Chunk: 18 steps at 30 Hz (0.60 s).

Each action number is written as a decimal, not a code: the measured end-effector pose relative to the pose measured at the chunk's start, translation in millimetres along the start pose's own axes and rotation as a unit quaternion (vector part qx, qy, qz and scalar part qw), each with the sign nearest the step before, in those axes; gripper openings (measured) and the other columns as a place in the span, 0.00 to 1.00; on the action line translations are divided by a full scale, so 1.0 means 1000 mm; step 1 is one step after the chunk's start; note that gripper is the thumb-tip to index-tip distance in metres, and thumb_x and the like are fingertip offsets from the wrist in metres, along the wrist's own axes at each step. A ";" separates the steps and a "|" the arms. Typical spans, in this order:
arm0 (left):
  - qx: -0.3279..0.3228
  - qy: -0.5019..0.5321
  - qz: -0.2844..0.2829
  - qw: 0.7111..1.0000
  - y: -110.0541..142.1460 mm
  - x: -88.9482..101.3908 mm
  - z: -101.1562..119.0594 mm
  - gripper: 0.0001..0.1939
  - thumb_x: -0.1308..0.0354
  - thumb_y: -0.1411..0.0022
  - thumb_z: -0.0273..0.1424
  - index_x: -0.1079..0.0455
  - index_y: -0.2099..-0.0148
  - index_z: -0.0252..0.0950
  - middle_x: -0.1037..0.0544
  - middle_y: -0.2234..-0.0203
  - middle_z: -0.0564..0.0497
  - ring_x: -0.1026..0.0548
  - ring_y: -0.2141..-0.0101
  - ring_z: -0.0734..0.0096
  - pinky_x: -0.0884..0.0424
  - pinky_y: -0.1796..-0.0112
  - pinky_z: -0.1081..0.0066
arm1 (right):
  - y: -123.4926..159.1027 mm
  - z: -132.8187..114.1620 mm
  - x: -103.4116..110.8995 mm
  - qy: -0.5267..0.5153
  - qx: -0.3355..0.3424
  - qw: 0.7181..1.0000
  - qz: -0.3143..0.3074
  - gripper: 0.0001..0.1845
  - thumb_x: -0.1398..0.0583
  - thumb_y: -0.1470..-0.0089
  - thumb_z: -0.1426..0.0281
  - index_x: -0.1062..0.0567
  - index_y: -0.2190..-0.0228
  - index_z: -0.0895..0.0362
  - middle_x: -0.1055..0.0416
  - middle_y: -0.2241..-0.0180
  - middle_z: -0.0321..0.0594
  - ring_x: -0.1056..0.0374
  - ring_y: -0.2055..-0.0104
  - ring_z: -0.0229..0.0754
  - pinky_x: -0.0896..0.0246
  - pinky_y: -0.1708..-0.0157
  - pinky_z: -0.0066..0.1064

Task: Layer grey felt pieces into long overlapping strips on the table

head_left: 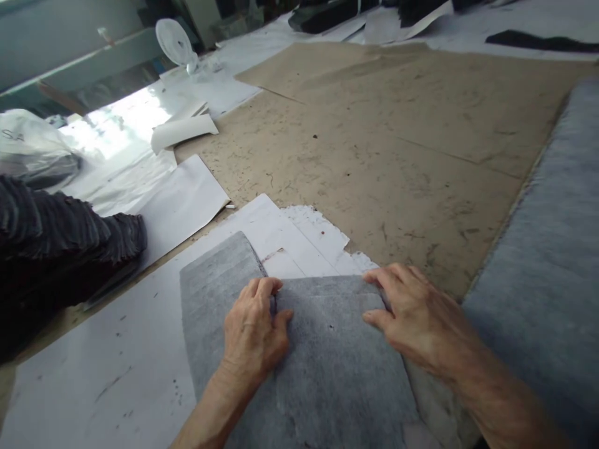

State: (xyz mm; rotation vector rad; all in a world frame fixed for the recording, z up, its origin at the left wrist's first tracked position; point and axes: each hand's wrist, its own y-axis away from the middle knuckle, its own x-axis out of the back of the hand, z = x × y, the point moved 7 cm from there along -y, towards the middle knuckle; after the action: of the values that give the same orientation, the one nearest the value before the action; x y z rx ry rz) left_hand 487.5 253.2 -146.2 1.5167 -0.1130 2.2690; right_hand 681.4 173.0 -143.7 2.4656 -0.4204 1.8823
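Observation:
Grey felt-like fabric pieces lie in front of me. The nearer fabric piece (337, 362) has a straight top edge and a few dark specks. My left hand (255, 327) is at its upper left edge, fingers curled over the edge and thumb on top. At the upper right corner, my right hand (412, 312) grips the edge between bent fingers and thumb. Another grey piece (218, 293) sticks out to the left, partly beneath my left hand and forearm. White paper (112, 374) lies under both pieces.
Brown paper (365, 149) covers the table beyond, strewn with dark lint. A large grey fabric stack (547, 249) is at right. Dark gathered fabric (70, 237) and a plastic bag (35, 146) are at left. A small white fan (175, 43) stands farther back. Dark pieces (327, 15) lie at the far edge.

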 end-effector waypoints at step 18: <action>0.073 -0.027 -0.021 0.997 0.013 -0.005 -0.018 0.13 0.52 0.42 0.41 0.37 0.73 0.39 0.37 0.83 0.56 0.36 0.77 0.71 0.46 0.73 0.72 | 0.024 0.014 0.002 -0.141 -0.188 0.972 -0.004 0.09 0.40 0.58 0.64 0.30 0.72 0.55 0.31 0.80 0.31 0.35 0.79 0.37 0.43 0.79 0.27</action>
State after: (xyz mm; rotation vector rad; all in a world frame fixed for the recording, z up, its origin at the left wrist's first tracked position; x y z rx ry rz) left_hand 469.1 245.3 -156.4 1.6384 0.0722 2.2462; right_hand 689.4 146.9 -149.4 2.4595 -0.6977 1.2977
